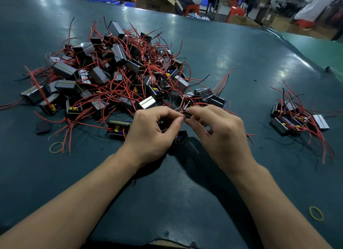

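Note:
My left hand [154,133] and my right hand [217,135] meet fingertip to fingertip at the middle of the green table [185,193]. Both pinch a thin dark wire [187,114] between thumb and forefinger. Below the hands lies a small black component [181,137] with blue and yellow parts, partly hidden by my left thumb. Just beyond the hands spreads a big pile of grey-black blocks with red wires [111,76].
A smaller pile of the same wired blocks [297,118] sits at the right. Two yellow rubber bands lie loose, one at the left [56,147] and one at the lower right [316,213]. A flat black piece [43,127] lies left. Boxes, crates and red stools stand beyond the table.

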Motion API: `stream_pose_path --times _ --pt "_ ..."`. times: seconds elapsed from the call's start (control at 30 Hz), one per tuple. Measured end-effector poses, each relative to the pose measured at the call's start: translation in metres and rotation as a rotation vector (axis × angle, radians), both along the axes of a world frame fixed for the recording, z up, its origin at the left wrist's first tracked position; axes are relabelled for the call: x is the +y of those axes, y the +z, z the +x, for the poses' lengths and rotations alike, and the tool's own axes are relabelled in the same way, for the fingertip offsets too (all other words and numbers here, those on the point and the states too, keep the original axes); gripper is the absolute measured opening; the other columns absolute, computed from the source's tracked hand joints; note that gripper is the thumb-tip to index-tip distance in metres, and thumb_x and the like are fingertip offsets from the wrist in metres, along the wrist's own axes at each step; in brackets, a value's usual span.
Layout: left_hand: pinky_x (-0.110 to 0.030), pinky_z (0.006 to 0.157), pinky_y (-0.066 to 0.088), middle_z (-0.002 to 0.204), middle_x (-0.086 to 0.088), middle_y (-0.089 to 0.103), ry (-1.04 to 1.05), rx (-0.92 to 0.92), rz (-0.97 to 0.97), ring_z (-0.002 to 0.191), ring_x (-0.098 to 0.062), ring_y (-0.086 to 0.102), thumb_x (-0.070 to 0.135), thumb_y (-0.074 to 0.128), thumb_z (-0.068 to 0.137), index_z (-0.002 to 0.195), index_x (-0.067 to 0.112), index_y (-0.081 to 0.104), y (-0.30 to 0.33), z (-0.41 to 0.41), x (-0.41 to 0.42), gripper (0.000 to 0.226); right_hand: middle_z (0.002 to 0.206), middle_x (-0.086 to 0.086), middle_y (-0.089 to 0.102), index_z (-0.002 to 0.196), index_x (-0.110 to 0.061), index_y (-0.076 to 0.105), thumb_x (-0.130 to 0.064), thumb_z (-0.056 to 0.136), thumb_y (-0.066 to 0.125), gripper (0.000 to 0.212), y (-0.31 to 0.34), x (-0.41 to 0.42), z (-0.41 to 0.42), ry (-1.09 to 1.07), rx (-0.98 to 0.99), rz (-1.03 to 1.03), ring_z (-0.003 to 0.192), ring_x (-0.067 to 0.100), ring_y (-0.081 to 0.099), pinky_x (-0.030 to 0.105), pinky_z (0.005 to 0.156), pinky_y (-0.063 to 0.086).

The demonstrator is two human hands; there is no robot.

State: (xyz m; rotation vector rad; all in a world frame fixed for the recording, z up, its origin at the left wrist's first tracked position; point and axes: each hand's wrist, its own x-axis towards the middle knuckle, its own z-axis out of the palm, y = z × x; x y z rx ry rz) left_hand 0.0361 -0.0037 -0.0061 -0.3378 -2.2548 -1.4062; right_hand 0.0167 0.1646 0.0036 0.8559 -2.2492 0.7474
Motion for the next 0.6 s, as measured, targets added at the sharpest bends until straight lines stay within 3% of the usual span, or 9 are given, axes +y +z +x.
stream_pose_path --times 0.2,0.37,0.5,0.6 --pt "-0.011 0.070 0.049 0.081 0.009 0.073 -0.055 -0.055 0.034 0.074 -0.001 0.068 0.010 0.072 0.086 0.089 0.015 0.076 -0.001 -0.001 -0.001 0.007 0.081 0.012 0.069 0.095 -0.003 0.074 -0.004 0.084 0.072 0.012 0.002 0.013 -0.012 0.119 0.022 0.139 0.071 0.033 0.066 0.042 0.059 0.054" --pt "-0.012 0.072 0.050 0.083 0.008 0.074 -0.075 -0.038 0.032 0.077 -0.001 0.068 0.011 0.072 0.086 0.089 0.015 0.076 -0.003 -0.002 -0.003 0.007 0.073 0.008 0.064 0.088 -0.002 0.073 -0.012 0.090 0.068 0.011 0.001 0.009 -0.014 0.131 0.007 0.158 0.065 0.027 0.059 0.035 0.057 0.049" --pt "-0.021 0.076 0.052 0.087 0.005 0.073 -0.137 0.014 0.006 0.083 -0.006 0.069 0.013 0.070 0.087 0.094 0.012 0.075 -0.001 -0.001 -0.003 0.008 0.066 -0.014 0.056 0.080 -0.015 0.068 -0.019 0.091 0.061 0.014 0.005 0.010 -0.008 0.191 -0.369 -0.102 0.060 0.004 0.048 0.014 0.059 0.036" --pt "-0.034 0.072 0.053 0.084 0.000 0.071 -0.121 0.185 -0.093 0.079 -0.011 0.067 0.010 0.070 0.086 0.094 0.008 0.075 -0.001 -0.002 -0.001 0.010 0.050 -0.011 0.044 0.063 -0.018 0.058 -0.012 0.094 0.054 0.032 0.005 -0.003 -0.002 0.138 -0.863 -0.528 0.047 0.006 0.035 0.019 0.045 0.027"
